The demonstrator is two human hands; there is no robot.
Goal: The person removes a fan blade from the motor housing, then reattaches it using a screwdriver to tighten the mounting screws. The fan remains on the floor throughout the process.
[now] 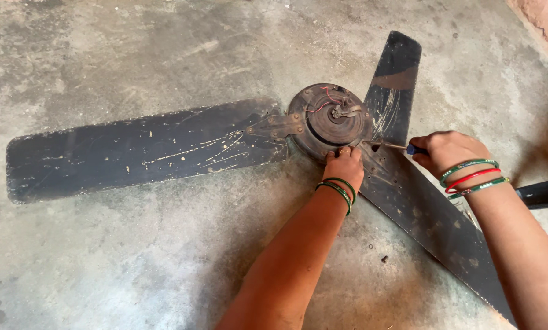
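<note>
Left hand [345, 166] clamps down on the fan motor [330, 120] rim, fingers curled. Right hand [448, 153] is fisted around the screwdriver [396, 146], tip at a blade [420, 208] screw between both hands. Looks like screw-turning; next needs steady twisting pressure.

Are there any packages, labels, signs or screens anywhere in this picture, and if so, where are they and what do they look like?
None in view: no package, label, sign or screen.
What is there: a dusty black three-bladed ceiling fan lying on the grey concrete floor.
The left hand rests at its round rusty motor hub.
The right hand holds a thin blue-handled screwdriver.
</note>
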